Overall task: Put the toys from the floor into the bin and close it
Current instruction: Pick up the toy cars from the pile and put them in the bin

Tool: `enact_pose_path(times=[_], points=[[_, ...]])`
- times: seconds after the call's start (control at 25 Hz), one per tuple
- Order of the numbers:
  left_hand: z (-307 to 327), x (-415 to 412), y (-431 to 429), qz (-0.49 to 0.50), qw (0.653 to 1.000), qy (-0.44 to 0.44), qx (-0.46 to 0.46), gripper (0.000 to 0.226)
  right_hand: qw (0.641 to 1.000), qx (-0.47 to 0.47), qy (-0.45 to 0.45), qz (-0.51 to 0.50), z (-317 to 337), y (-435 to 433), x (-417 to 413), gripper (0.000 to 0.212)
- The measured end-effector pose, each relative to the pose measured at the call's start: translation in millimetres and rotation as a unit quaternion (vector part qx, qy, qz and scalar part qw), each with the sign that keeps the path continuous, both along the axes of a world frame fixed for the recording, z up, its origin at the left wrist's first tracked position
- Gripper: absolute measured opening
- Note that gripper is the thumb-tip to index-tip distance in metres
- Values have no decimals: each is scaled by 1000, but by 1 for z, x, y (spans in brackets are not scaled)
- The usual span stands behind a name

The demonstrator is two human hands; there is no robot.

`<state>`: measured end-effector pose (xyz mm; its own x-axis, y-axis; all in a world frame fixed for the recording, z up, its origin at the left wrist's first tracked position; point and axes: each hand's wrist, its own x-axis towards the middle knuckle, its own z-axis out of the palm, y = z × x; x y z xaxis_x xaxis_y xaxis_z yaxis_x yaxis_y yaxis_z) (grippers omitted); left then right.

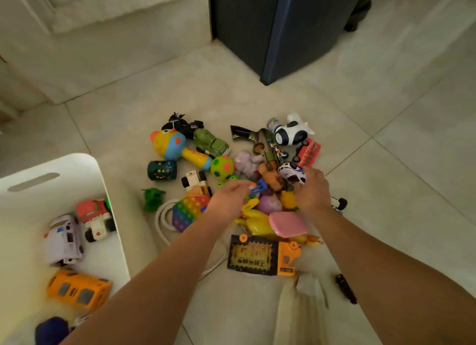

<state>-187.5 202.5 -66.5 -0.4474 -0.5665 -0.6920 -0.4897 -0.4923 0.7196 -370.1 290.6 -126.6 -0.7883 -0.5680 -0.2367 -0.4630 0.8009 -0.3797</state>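
Note:
A pile of toys lies on the tiled floor ahead of me. My right hand [310, 190] grips a small white toy car [291, 172] at the right side of the pile. My left hand [229, 198] pinches a small blue and orange toy [257, 187] in the middle. Around them lie a yellow and blue hammer toy [175, 146], a green spotted ball [222, 166], a green car [210, 141], a rainbow pop toy [189, 211], a pink case [288, 223] and an orange toy drill [287, 259]. The white bin [85, 169] stands open at the left, holding a red truck [96, 218], a white van [64, 239] and an orange bus [78, 289].
A dark cabinet [278, 30] stands at the far side of the floor. A white cord [164, 223] loops between the bin and the pile. A small black object [346, 288] lies near my right forearm. A white robot toy [291, 131] and red bus [309, 151] lie at the far right.

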Motion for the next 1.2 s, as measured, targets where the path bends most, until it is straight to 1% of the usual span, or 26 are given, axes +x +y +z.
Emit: enact_pose_path(times=[0.08,0.16,0.24,0.28,0.32,0.4,0.48,0.52,0.6,0.68,0.76,0.8,0.88,0.92,0.96,1.0,1.04,1.08,1.12,1.16,1.2], points=[[-6,-12,0,5,1000,6,19,20,996,56,28,69,-9,-10,-15,64],[-5,-18,-2,21,999,16,36,21,989,101,33,106,-16,-22,-22,73],[-5,-18,-5,14,999,16,30,20,982,136,48,121,-23,-26,-26,73],[-5,-16,-7,14,1000,11,24,20,980,143,66,125,-26,-23,-25,68],[-6,-13,-9,19,1000,6,19,20,980,135,82,122,-29,-17,-24,61],[-7,-5,-10,36,999,1,19,21,987,74,101,99,-29,-4,-20,45],[-7,2,-12,49,999,4,17,23,994,-35,90,49,-16,0,-15,38],[-6,6,-12,55,998,8,13,25,992,-95,76,32,-5,-6,-13,36],[0,12,-11,57,998,22,-5,39,981,-187,37,46,24,-24,1,34],[6,19,-9,43,997,48,-32,56,971,-225,-24,80,51,-43,25,38],[16,25,-9,17,996,68,-58,66,953,-257,-138,86,77,-56,55,36],[18,29,-12,9,995,75,-67,62,939,-261,-207,85,87,-59,71,33],[23,39,-18,11,995,75,-68,43,910,-233,-334,83,101,-62,95,29],[24,44,-19,12,996,67,-62,35,897,-222,-372,82,101,-62,102,27],[25,48,-19,13,997,53,-59,28,894,-223,-379,85,98,-59,104,25],[24,51,-17,20,997,37,-61,26,915,-231,-320,88,94,-55,101,27],[21,53,-16,32,997,22,-62,28,947,-236,-205,76,84,-49,91,30],[20,54,-15,47,997,18,-61,31,976,-206,-56,47,72,-42,73,30],[19,54,-14,66,996,18,-55,34,989,-130,68,5,59,-33,52,32],[17,55,-15,78,996,19,-48,36,992,-18,114,-44,48,-20,31,42],[15,55,-15,82,995,16,-45,38,987,94,92,-89,38,-4,13,54]])
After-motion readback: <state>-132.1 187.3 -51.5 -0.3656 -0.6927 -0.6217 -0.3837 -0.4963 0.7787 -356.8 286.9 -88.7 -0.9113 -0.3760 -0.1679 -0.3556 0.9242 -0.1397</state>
